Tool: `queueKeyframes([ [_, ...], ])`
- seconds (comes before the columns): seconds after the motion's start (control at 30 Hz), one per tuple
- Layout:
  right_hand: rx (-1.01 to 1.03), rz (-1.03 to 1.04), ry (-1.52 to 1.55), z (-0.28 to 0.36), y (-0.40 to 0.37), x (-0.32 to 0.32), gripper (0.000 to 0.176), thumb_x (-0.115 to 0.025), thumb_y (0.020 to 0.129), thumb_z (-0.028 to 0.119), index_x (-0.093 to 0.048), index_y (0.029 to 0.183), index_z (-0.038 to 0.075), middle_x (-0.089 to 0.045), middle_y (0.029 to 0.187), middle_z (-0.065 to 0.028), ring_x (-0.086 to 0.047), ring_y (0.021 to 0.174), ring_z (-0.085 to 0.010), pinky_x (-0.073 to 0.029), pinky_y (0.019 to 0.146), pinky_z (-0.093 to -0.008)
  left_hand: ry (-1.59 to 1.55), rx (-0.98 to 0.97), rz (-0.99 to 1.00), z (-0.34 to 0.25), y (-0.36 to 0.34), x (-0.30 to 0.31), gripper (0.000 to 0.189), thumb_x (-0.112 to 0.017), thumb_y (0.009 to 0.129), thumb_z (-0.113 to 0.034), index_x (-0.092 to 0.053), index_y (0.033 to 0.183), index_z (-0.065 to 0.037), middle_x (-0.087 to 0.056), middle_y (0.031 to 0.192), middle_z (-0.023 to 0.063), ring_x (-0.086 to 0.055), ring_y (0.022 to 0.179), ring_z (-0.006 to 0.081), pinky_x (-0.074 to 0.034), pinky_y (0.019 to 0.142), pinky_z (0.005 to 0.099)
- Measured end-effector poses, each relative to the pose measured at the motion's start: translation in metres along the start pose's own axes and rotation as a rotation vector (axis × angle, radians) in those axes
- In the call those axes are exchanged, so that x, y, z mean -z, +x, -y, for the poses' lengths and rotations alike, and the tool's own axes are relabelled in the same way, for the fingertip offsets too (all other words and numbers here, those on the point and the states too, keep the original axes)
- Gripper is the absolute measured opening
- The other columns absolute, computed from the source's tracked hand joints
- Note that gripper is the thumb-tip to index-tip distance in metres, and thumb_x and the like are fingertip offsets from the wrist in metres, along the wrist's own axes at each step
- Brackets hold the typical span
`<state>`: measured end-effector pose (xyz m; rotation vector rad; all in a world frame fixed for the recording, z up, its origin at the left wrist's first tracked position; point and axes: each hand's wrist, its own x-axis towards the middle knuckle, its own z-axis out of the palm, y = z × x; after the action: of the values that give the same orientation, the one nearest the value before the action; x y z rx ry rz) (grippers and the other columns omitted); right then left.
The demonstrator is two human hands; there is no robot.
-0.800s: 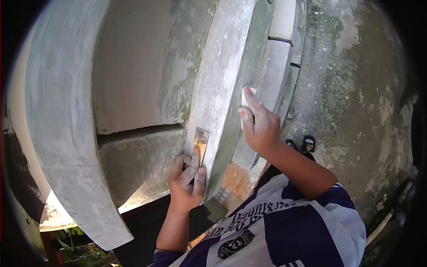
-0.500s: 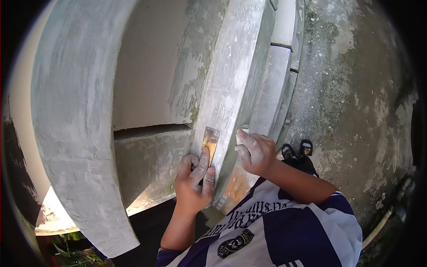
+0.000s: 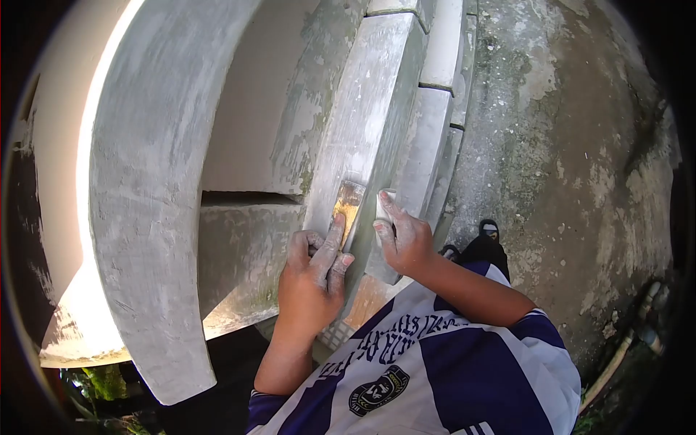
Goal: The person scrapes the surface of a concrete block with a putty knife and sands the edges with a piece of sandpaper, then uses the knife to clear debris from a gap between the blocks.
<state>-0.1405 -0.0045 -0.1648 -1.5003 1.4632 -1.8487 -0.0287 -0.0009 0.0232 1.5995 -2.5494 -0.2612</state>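
Observation:
My left hand (image 3: 312, 272), dusted with white powder, is closed around a flat metal scraper (image 3: 351, 192). Its shiny, worn blade lies against the top face of a grey plastered ledge (image 3: 359, 94), with one finger stretched along the blade. Whether the scraper has a handle is hidden by my palm. Just to the right, my right hand (image 3: 407, 243) pinches a small, flat whitish piece (image 3: 380, 211) against the ledge's side face. That piece's exact kind cannot be made out. A narrow gap separates it from the scraper.
A broad curved grey slab (image 3: 148, 188) rises at left. Between it and the ledge is a recessed panel with a dark slot (image 3: 250, 198). Lower stepped ledges (image 3: 428, 130) run along the right, above a stained concrete floor (image 3: 551, 181). A pole (image 3: 609, 377) lies at lower right.
The view has shifted, bringing a joint in the ledge into sight at the top. Both hands sit slightly higher in view, and my right hand is closer to the scraper. One sandalled foot has moved.

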Motion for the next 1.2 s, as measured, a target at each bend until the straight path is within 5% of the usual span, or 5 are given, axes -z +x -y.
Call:
queueKeyframes([
  [0.47, -0.303, -0.278, -0.056, -0.105, 0.182, 0.024, 0.038, -0.051, 0.099, 0.021, -0.049, 0.135, 0.009, -0.068, 0.114, -0.0127, -0.069, 0.084, -0.0367, -0.055, 0.074, -0.0424, 0.157, 0.054, -0.043, -0.031, 0.076, -0.027, 0.048, -0.056, 0.088, 0.0, -0.057, 0.135, -0.007, -0.048, 0.093, 0.0158, -0.051, 0.083, 0.0268, -0.045, 0.074, 0.0334],
  [0.7, -0.076, -0.193, 0.225, -0.095, 0.117, 0.011, 0.043, -0.059, 0.093, 0.012, -0.049, 0.134, 0.003, -0.068, 0.104, -0.0233, -0.07, 0.079, -0.0363, -0.056, 0.069, -0.0399, 0.119, 0.039, 0.009, -0.034, 0.086, -0.026, 0.055, -0.054, 0.081, 0.007, -0.055, 0.135, 0.0, -0.047, 0.093, 0.0149, -0.047, 0.08, 0.0254, -0.043, 0.071, 0.033],
  [0.9, 0.081, -0.169, 0.254, -0.093, 0.1, 0.006, 0.049, -0.064, 0.085, 0.005, -0.053, 0.133, 0.005, -0.069, 0.091, -0.0156, -0.067, 0.069, -0.0318, -0.055, 0.063, -0.0381, 0.172, 0.014, -0.025, -0.03, 0.085, -0.029, 0.067, -0.056, 0.071, 0.011, -0.057, 0.136, -0.007, -0.048, 0.096, 0.0186, -0.05, 0.078, 0.0288, -0.047, 0.067, 0.033],
  [1.17, -0.372, -0.239, 0.204, -0.13, 0.204, 0.035, 0.035, -0.053, 0.098, 0.014, -0.05, 0.132, 0.005, -0.068, 0.11, -0.02, -0.07, 0.09, -0.0358, -0.055, 0.08, -0.0376, 0.174, 0.021, -0.016, -0.029, 0.085, -0.029, 0.067, -0.056, 0.073, 0.01, -0.056, 0.137, -0.008, -0.049, 0.097, 0.0194, -0.05, 0.078, 0.0293, -0.047, 0.067, 0.0335],
  [1.2, -0.274, -0.225, 0.165, -0.135, 0.199, 0.032, 0.04, -0.052, 0.099, 0.014, -0.043, 0.136, 0.001, -0.064, 0.117, -0.0244, -0.069, 0.093, -0.0371, -0.055, 0.082, -0.0392, 0.172, 0.02, -0.014, -0.029, 0.085, -0.029, 0.067, -0.056, 0.073, 0.01, -0.055, 0.137, -0.007, -0.049, 0.097, 0.0195, -0.05, 0.078, 0.0294, -0.046, 0.067, 0.0335],
])
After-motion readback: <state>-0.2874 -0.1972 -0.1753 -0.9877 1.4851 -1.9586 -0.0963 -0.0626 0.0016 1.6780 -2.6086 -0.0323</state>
